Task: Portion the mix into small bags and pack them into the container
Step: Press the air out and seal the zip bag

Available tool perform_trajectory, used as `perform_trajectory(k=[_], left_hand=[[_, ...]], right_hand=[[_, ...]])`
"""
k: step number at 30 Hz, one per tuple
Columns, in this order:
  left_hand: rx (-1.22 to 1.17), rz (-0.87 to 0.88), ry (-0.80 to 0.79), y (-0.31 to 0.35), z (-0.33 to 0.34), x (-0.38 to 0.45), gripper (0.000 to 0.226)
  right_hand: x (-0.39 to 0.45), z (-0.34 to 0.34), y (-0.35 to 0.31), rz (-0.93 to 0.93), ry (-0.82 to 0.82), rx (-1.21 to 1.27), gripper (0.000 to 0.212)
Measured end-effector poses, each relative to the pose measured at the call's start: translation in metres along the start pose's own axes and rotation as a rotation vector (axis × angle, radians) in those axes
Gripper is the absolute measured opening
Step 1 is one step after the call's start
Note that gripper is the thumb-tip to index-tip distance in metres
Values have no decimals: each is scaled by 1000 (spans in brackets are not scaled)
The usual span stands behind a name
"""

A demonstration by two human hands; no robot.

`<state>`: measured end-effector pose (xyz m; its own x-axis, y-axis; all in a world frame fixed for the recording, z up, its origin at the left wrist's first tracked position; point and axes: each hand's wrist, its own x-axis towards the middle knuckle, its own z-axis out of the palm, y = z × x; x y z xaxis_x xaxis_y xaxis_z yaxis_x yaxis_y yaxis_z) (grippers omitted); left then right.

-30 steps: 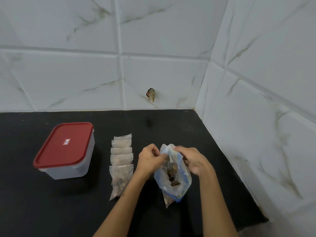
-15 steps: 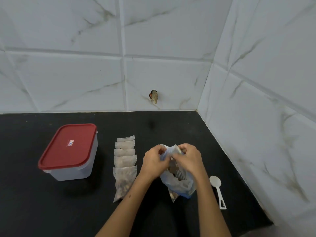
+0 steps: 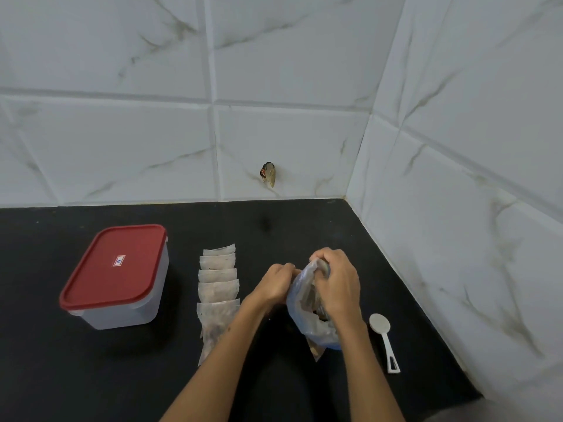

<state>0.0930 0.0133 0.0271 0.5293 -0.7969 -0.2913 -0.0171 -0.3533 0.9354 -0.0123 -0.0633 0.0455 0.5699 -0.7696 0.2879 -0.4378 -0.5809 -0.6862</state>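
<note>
Mix bag: the clear plastic bag of mix point(image 3: 307, 318) stands at lower centre of the frame on the black counter point(image 3: 61, 376), brown pieces showing through its side; half a second ago its mouth gaped wider between the hands.
Right hand: the right hand point(image 3: 336, 287) has come over the bag's top from the right, fingers curled down round the gathered mouth, gripping it.
Left hand: the left hand point(image 3: 275, 283) pinches the bag's upper left edge, fingers tightly curled, much as before.
Small bags: a column of filled small bags point(image 3: 217, 287) lies overlapping just left of the hands, unmoved.
Container: the container point(image 3: 122, 312) with its red lid point(image 3: 112, 266) on sits at centre left, well apart from the bags.
Spoon: a white spoon point(image 3: 382, 333) lies right of the bag, where it lay half a second ago.
</note>
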Motion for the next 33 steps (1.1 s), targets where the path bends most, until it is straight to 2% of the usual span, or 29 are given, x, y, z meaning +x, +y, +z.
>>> perform_trajectory(k=[1, 5, 7, 9, 12, 16, 19, 22, 24, 27, 30, 33], left_hand=[[-12, 7, -9, -2, -2, 3, 36], [34, 19, -17, -8, -7, 12, 19], [119, 24, 7, -7, -7, 17, 16], [177, 28, 35, -3, -9, 20, 14], [195, -10, 67, 1, -14, 23, 15], [255, -28, 94, 1, -15, 30, 17], [246, -21, 75, -1, -15, 33, 14], [123, -16, 158, 1, -15, 23, 15], [69, -49, 226, 3, -12, 10, 30], [146, -128, 121, 8, -3, -9, 41], [134, -40, 98, 7, 3, -15, 22], [127, 17, 179, 8, 6, -18, 4]], right_hand=[[1, -4, 0, 22, -39, 36, 14], [14, -19, -2, 217, -382, 109, 28], [20, -22, -4, 270, -475, 135, 17], [23, -25, -5, 244, -530, 158, 8], [23, -30, -4, 188, -489, 255, 11], [17, -27, -9, 23, -247, 295, 35], [12, -22, -9, -9, -163, 355, 30], [12, -23, -1, 105, -191, 355, 33], [17, -26, 5, 213, -262, 225, 24], [20, -27, 8, 472, -389, 69, 35], [25, -25, 11, 492, -388, 148, 39], [25, -30, 14, 471, -384, 240, 20]])
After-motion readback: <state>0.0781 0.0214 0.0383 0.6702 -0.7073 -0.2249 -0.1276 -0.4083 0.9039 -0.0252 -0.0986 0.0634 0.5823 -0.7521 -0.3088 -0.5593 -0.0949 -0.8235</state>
